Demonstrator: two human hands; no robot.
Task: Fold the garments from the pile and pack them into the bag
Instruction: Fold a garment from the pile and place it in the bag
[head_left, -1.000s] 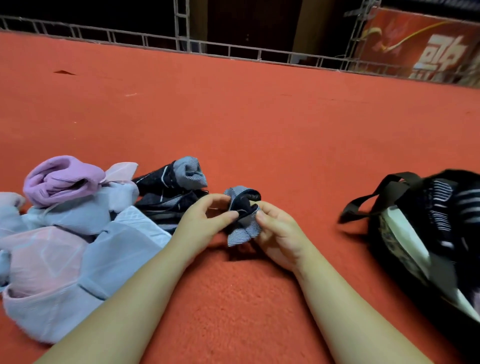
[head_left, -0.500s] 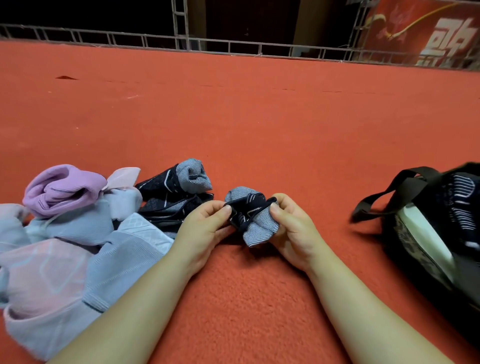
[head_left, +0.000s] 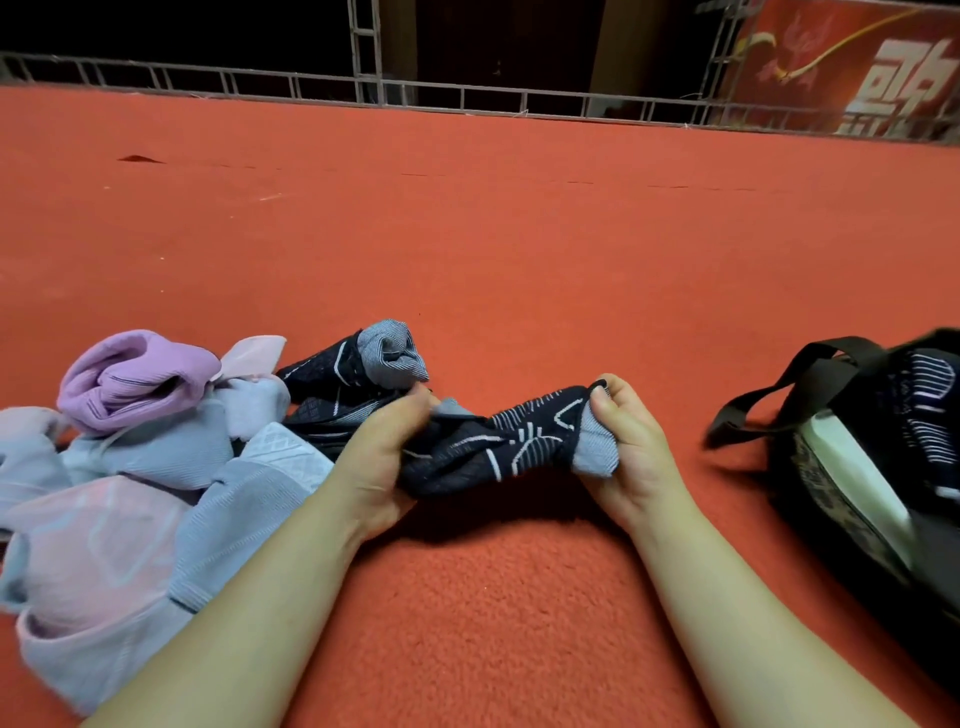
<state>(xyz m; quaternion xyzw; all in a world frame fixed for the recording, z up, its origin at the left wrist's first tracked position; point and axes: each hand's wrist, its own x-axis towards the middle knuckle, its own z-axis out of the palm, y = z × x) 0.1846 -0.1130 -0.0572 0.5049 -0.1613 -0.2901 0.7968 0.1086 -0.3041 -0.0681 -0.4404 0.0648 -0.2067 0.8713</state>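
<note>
A dark patterned sock (head_left: 498, 447) is held stretched just above the red carpet (head_left: 519, 234), near its front edge, probably so it can be straightened for folding. Its one end is gripped by the left hand (head_left: 382, 457), its grey cuff pinched by the right hand (head_left: 626, 447). The pile (head_left: 145, 457) is kept at the left, the bag (head_left: 878, 447) at the right, both apparently within reach.

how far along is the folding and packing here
Done: striped dark garments already sit in the black bag. In hand: the left hand and right hand hold a dark patterned sock stretched between them. Left: the pile of pastel garments and another dark sock lie unpacked.
</note>
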